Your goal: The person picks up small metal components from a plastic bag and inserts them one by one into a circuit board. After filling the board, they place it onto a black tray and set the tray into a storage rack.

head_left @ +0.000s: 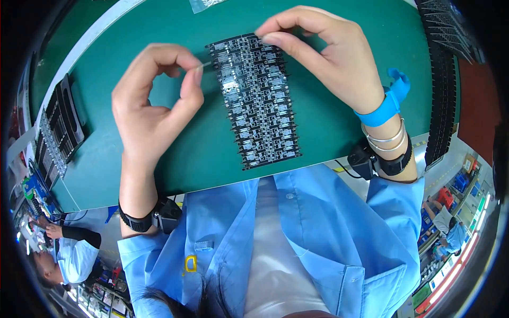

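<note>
"Left hand (148, 108) first: how does it sit in the head view?"

"Thumb and forefinger are pinched on a thin pale strip (207, 64), whose far end reaches the upper left edge of the circuit board panel (260, 106)."

"And the right hand (339, 61)?"

"Its thumb and forefinger are nearly together at the panel's top edge, toward the right corner. I can't tell whether they grip it."

"Where is the panel itself?"

"Flat on the green table (328, 146), between the hands, its lower end toward the blue jacket (222, 212)."

"Any writing?"

"White markings cover the panel, too small to read. Below it, the jacket carries a small yellow mark (191, 263)."

"What else lies around the panel?"

"Well to its left, a stack of dark boards (66, 127); well to its right, long black strips (442, 90). Beyond its top edge is a clear bag (205, 4), cut off by the border; whatever print it has can't be made out."
</note>
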A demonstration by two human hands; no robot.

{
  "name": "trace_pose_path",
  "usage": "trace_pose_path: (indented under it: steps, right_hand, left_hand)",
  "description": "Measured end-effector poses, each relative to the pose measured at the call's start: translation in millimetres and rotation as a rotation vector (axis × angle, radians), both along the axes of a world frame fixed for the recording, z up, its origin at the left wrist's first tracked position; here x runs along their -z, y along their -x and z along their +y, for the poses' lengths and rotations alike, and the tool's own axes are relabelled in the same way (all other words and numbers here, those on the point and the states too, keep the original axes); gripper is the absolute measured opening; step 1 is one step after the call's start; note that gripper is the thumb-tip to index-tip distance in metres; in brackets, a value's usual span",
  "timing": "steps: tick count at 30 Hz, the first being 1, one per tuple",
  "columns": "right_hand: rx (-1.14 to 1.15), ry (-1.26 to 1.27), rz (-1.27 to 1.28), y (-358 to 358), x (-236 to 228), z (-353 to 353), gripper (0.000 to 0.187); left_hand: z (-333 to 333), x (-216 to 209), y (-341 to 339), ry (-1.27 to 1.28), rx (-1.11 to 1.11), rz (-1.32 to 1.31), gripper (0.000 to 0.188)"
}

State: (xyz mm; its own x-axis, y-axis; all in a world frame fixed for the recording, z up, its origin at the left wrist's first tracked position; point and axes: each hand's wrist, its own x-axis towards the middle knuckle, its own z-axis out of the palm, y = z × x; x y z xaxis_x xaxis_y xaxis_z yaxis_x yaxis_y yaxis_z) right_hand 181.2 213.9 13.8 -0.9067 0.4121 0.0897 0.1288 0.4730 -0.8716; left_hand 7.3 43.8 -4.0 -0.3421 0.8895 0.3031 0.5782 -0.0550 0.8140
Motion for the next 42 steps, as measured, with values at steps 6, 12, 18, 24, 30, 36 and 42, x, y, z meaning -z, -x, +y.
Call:
trace_pose_path:
  steps: [6,12,18,24,30,36,42]
  right_hand:
    - [-0.098,-0.264,-0.042,0,26,6,0.012]
    - [-0.262,-0.355,0.726,17,72,22,0.013]
    - [-0.06,-0.372,-0.085,2,33,6,0.009]
    - [-0.047,-0.407,-0.106,6,38,7,0.008]
    - [-0.087,-0.204,0.176,16,22,-3,0.01]
    - [-0.203,-0.224,0.751,22,79,20,0.011]
    - [-0.2,-0.256,0.698,20,78,20,0.01]
  left_hand:
    - [-5,28,-4,-0.132,-0.007,-0.275,0.018]
    - [-2,29,-2,-0.191,0.075,-0.295,0.016]
    - [-3,27,-1,-0.109,0.043,-0.281,0.016]
    - [-3,24,-5,-0.025,0.041,-0.19,0.015]
    - [-5,22,-3,0.005,0.055,-0.157,0.016]
    - [2,17,-4,0.033,0.128,-0.06,0.014]
    - [1,15,-3,0.059,0.132,-0.009,0.013]
